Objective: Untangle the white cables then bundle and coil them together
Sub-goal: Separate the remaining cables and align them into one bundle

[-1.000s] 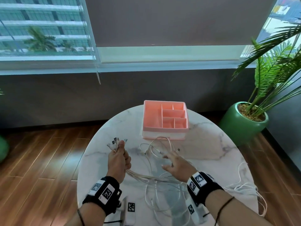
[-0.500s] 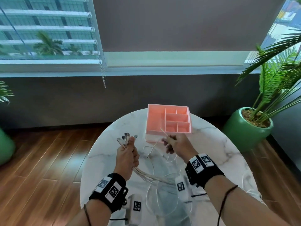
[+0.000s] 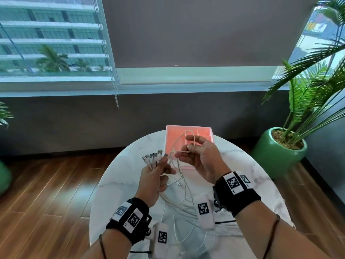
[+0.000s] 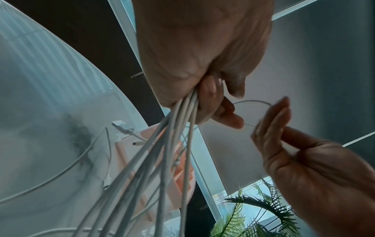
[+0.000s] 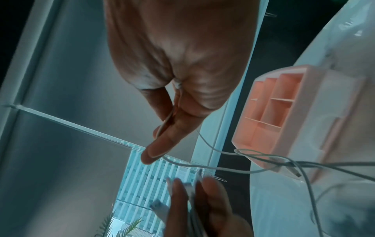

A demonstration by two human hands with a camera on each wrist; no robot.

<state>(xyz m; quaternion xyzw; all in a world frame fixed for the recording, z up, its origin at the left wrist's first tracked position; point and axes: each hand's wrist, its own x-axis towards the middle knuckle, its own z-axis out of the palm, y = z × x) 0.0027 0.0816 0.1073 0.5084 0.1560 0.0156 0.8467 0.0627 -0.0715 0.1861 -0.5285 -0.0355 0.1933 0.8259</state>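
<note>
My left hand (image 3: 155,174) grips a bunch of white cables (image 4: 172,144) above the round marble table (image 3: 242,165). Their plug ends (image 3: 153,158) fan out above the fist. The cables trail down to loose loops (image 3: 179,208) on the table. My right hand (image 3: 197,156) is raised beside it, in front of the pink organiser. It pinches a single thin white cable (image 3: 180,146) between thumb and fingers (image 5: 162,136). That cable loops up over the hand and hangs down toward the bunch. A free plug end (image 5: 294,173) dangles below.
A pink compartment organiser (image 3: 173,135) stands at the table's far side, partly hidden by my right hand. A potted palm in a green pot (image 3: 280,152) stands on the wooden floor at the right. The wall and window sill lie beyond the table.
My right hand left the table, picked up one thin cable and lifted it toward the left hand. The left hand kept the bunch and rose slightly.
</note>
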